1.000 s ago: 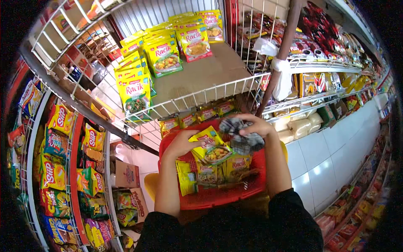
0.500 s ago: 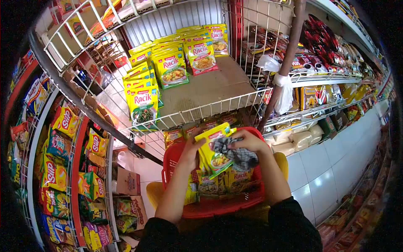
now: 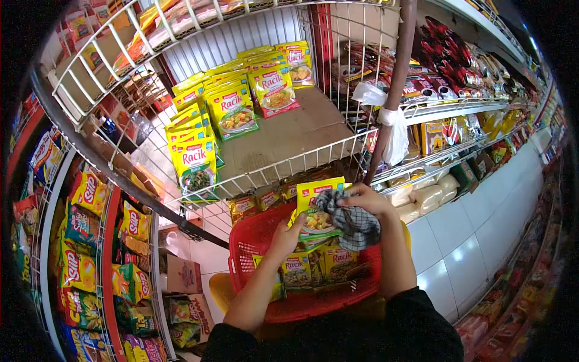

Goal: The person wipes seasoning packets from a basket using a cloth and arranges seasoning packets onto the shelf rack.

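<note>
Pale tiled floor (image 3: 461,265), snack shelves (image 3: 108,265) at left, corrugated panel (image 3: 199,57)

left hand (image 3: 287,239): Racik packets (image 3: 318,221) | right hand (image 3: 370,201): checked cloth (image 3: 357,227), against packets | red basket (image 3: 307,309): beneath

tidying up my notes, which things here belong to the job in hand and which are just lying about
Likely in the job:
yellow-and-green Racik packets in the left hand
grey checked cloth in the right hand
red plastic basket
brown cardboard-lined wire shelf

Apparently just around:
yellow Siip snack bags
white plastic bag on the brown post
</note>
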### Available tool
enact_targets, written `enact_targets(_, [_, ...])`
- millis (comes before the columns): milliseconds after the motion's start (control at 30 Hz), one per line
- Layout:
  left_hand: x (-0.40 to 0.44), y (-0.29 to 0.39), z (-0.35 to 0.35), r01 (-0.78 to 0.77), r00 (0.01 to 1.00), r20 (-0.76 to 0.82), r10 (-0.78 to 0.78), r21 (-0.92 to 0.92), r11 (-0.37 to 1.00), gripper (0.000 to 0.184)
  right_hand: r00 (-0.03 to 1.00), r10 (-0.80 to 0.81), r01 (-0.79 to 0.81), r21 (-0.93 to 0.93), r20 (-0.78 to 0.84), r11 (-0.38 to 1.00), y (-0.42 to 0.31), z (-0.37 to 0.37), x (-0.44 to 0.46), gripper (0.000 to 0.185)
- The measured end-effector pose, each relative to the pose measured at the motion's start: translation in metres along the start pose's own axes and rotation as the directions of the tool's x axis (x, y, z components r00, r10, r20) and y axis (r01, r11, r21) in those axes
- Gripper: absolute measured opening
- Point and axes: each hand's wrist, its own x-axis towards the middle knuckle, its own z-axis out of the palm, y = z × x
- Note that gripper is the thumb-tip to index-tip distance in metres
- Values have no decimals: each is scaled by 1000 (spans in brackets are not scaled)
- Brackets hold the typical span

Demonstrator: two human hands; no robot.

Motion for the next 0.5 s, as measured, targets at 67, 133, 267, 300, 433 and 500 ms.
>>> enact_targets(67, [-2, 3, -6, -34, 997, -63, 39, 72, 997, 35, 998, 32, -30, 39, -57, 999, -1, -7, -6, 20])
enact_targets(133, [-1, 2, -20, -79, 993, -80, 83, 54, 995, 34, 995, 44, -39, 57, -87, 998, 0, -17, -9, 20])
enact_targets(267, [2, 5, -48, -179, 978, -121, 169, -78, 981, 33, 975, 130, -74, -286, 180, 955, 8, -36, -11, 25])
enact_targets(300, [2, 7, -53, -194, 976, -127, 175, -165, 967, 32, 970, 124, -62, -279, 210, 958, 11, -38, -12, 26])
enact_targets(433, [2, 3, -54, -216, 976, -87, 201, -233, 948, 30, 948, 9, 48, -171, 319, 984, -4, -20, -12, 31])
enact_targets(500, [1, 3, -46, -219, 976, -63, 209, -228, 949, 30, 910, -205, 204, 40, 361, 978, -24, 6, -11, 35])
